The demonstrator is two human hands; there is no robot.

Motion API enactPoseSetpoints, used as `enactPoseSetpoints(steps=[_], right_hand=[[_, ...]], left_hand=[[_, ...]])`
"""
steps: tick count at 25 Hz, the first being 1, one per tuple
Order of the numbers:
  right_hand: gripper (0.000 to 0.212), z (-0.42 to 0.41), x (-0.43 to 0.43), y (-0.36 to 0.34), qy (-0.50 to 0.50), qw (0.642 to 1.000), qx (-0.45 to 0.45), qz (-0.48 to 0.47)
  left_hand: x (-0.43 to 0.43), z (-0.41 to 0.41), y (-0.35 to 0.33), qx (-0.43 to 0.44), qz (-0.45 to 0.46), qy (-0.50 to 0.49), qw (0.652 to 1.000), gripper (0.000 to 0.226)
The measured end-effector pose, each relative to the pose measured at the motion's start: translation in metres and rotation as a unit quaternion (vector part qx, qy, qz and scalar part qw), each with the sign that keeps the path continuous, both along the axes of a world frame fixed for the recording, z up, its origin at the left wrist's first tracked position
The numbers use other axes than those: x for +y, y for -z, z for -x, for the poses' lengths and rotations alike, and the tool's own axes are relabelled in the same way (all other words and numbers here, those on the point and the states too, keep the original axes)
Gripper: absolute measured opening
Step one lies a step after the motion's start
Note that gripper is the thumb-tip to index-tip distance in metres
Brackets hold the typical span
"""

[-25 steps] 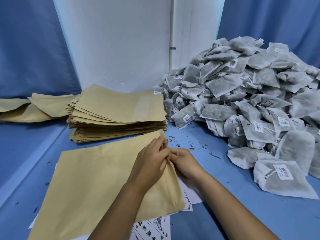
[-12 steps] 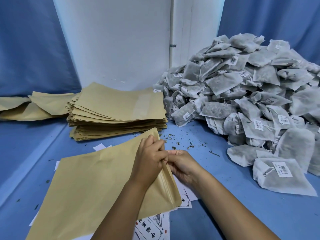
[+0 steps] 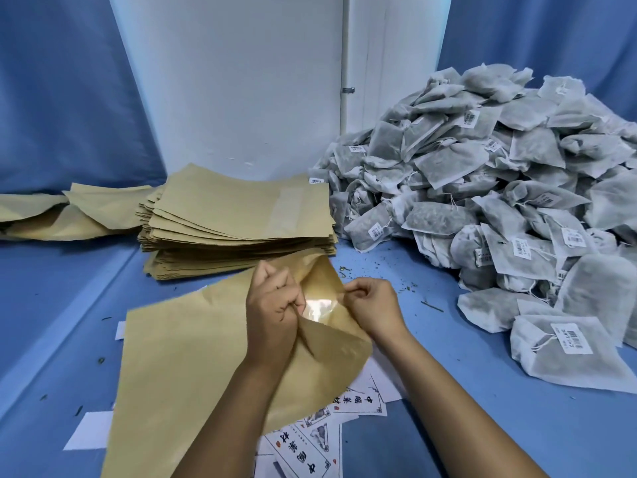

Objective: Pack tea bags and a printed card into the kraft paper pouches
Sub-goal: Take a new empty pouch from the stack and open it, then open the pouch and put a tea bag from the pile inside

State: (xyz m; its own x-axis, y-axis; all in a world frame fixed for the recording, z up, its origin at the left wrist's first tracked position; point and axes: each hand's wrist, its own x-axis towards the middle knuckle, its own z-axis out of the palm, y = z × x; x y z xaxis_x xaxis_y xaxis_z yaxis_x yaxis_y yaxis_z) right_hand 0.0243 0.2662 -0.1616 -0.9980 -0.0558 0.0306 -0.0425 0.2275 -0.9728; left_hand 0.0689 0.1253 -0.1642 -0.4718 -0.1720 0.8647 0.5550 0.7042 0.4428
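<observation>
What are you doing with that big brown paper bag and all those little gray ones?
A person is pulling open the mouth of a brown paper pouch. The left hand pinches one side and the right hand pinches the other, so the shiny inside shows. Nothing is in it yet. A heap of tea bags waits on the right, printed cards lie under the pouch, and a stack of pouches sits behind.
</observation>
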Motion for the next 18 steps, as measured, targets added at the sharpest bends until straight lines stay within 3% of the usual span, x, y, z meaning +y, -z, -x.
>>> enactPoseSetpoints(steps=[2, 4, 7, 10, 12, 13, 14, 16, 18], right_hand=[[0.019, -0.009, -0.006, 0.001, -0.131, 0.991, -0.027, -0.018], [0.033, -0.012, -0.008, 0.004, -0.222, 0.974, -0.044, -0.021], [0.045, 0.007, 0.004, 0.003, -0.162, 0.986, -0.037, 0.017], [0.033, 0.01, 0.005, 0.001, -0.128, 0.991, -0.023, -0.017], [0.018, 0.014, 0.012, -0.001, -0.048, 0.999, 0.026, -0.005], [0.013, 0.023, 0.023, -0.002, 0.056, 0.993, 0.08, -0.065], [0.024, 0.034, 0.04, -0.004, 0.18, 0.958, 0.126, -0.183], [0.058, 0.052, 0.08, -0.006, 0.318, 0.868, 0.101, -0.367], [0.078, 0.063, 0.109, -0.003, 0.324, 0.851, 0.021, -0.413]], left_hand=[[0.008, -0.001, -0.004, -0.008, 0.019, 0.006, 1.0, 0.028], [0.013, -0.004, -0.009, 0.003, 0.017, 0.022, 1.0, 0.028], [0.003, -0.005, -0.014, 0.045, -0.035, 0.028, 0.998, 0.026], [0.003, 0.001, -0.006, -0.013, 0.004, 0.002, 1.0, 0.026], [0.008, 0.009, 0.005, -0.089, 0.024, -0.017, 0.996, 0.026], [0.011, 0.012, 0.011, -0.123, 0.029, -0.013, 0.992, 0.028], [0.012, 0.014, 0.017, -0.151, 0.035, 0.0, 0.988, 0.03], [0.013, 0.016, 0.025, -0.182, 0.059, 0.028, 0.981, 0.033], [0.013, 0.017, 0.027, -0.19, 0.092, 0.04, 0.977, 0.029]])
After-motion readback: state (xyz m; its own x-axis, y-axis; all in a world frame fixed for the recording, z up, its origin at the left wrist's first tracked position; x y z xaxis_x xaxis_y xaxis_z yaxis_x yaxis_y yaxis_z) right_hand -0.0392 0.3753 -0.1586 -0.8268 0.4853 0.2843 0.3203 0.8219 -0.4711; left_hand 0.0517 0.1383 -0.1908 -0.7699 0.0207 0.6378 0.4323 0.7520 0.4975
